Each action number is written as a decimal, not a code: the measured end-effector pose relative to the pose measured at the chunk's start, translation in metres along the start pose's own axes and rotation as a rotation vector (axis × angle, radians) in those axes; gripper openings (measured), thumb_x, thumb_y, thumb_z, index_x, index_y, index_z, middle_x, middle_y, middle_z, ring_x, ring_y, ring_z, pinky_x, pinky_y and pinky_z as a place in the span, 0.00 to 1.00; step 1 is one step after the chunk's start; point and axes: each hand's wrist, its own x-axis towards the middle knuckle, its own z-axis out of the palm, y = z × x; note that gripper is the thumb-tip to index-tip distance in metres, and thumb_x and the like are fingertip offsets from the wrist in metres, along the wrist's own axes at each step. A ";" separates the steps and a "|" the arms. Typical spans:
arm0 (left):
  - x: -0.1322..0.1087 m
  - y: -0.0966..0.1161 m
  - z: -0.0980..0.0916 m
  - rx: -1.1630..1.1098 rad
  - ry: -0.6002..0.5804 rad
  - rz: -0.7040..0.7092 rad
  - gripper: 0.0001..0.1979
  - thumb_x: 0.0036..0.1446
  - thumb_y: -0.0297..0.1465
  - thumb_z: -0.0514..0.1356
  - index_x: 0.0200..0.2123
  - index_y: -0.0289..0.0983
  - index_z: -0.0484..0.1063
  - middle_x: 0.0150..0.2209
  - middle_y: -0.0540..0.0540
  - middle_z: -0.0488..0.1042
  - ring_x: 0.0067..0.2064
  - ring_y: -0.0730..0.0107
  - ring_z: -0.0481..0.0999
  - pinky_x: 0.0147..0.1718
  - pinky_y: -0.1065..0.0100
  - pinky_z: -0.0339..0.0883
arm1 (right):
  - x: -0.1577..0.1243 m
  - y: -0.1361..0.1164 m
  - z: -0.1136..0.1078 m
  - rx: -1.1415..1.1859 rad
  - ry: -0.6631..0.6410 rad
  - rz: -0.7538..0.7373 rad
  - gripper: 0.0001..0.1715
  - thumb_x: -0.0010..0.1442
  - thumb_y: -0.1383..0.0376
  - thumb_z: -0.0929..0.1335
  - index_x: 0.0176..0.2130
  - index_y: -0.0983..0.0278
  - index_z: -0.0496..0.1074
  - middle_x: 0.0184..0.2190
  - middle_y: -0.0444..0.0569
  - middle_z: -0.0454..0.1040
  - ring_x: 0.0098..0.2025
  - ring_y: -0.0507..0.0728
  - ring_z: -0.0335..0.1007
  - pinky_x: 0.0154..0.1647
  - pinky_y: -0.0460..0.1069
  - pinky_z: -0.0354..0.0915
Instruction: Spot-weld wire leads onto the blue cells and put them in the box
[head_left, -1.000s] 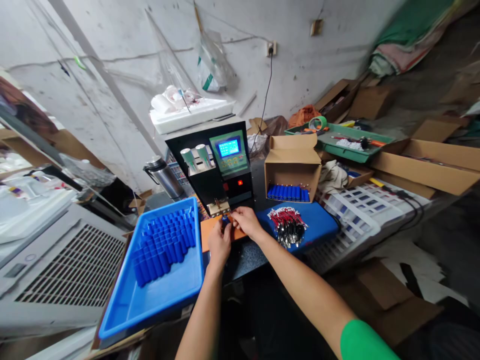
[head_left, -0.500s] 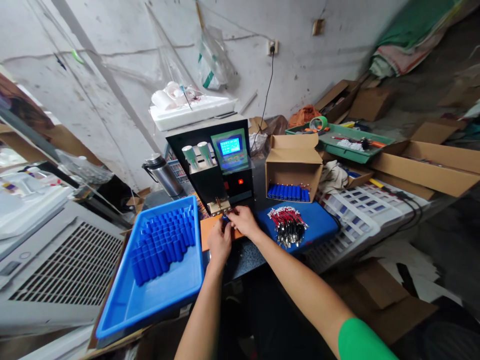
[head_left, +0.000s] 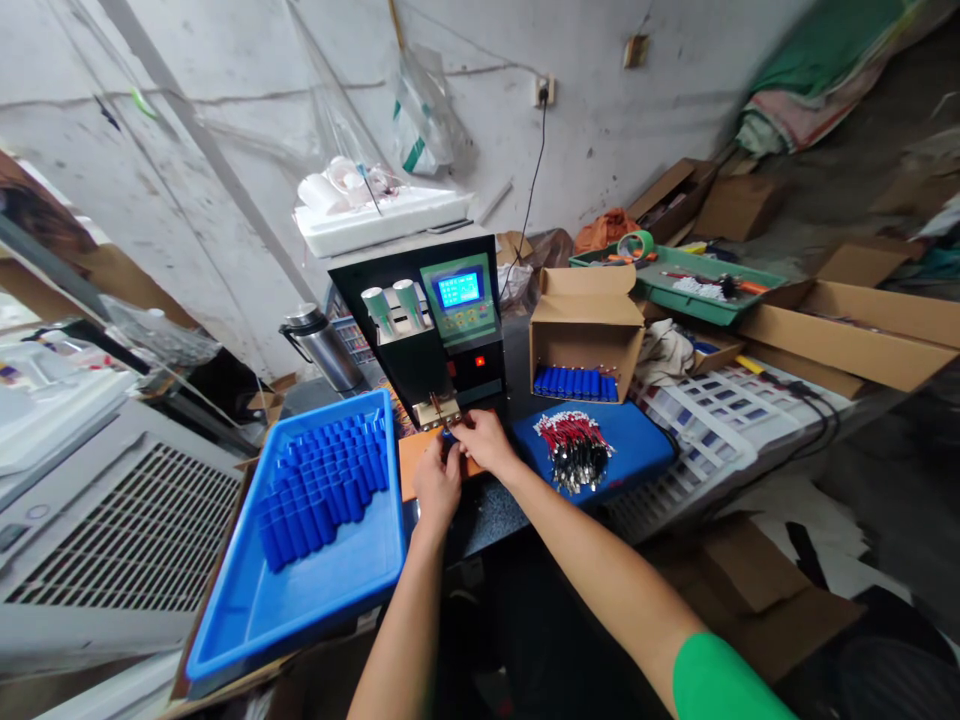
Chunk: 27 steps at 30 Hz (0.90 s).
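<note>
My left hand [head_left: 437, 484] and my right hand [head_left: 481, 442] meet over an orange pad [head_left: 411, 458] in front of a black spot-welding machine [head_left: 431, 325]. Between their fingertips sits a small blue cylindrical cell [head_left: 448, 437], held right under the machine's metal tip [head_left: 437, 409]. My right hand's fingers pinch something thin at the cell's top; it is too small to name. A blue tray [head_left: 300, 580] holding several blue cells [head_left: 322, 485] lies to the left. A bundle of red wires [head_left: 576, 450] rests on a blue pad [head_left: 630, 445] to the right.
An open cardboard box [head_left: 586, 325] with a row of blue cells stands behind the wire bundle. A steel flask [head_left: 324, 347] sits left of the machine. A green tray [head_left: 701, 285] and larger cartons [head_left: 862, 330] fill the right side. A grey ventilated unit [head_left: 105, 530] is at left.
Both hands stay together at the machine's tip with the cell; they have edged slightly up toward it. The view has drifted a little.
</note>
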 end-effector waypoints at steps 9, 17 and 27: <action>0.000 -0.001 0.001 0.004 0.013 0.012 0.12 0.62 0.37 0.54 0.42 0.38 0.72 0.32 0.44 0.76 0.34 0.62 0.75 0.33 0.66 0.62 | 0.000 0.000 -0.001 -0.041 0.024 -0.002 0.10 0.54 0.60 0.71 0.26 0.64 0.71 0.19 0.41 0.71 0.23 0.51 0.68 0.23 0.43 0.61; -0.001 0.001 0.001 -0.032 0.004 0.004 0.14 0.62 0.38 0.53 0.44 0.38 0.73 0.33 0.45 0.77 0.35 0.63 0.76 0.34 0.66 0.63 | -0.002 -0.002 0.000 0.014 0.037 -0.013 0.08 0.53 0.62 0.70 0.27 0.63 0.70 0.20 0.43 0.72 0.22 0.51 0.67 0.21 0.43 0.61; 0.000 0.000 0.000 -0.032 -0.005 0.014 0.14 0.61 0.39 0.55 0.44 0.39 0.74 0.33 0.44 0.78 0.35 0.63 0.76 0.34 0.67 0.64 | -0.011 0.001 -0.007 0.105 -0.004 -0.007 0.20 0.61 0.51 0.64 0.28 0.63 0.69 0.20 0.42 0.68 0.19 0.49 0.63 0.19 0.43 0.60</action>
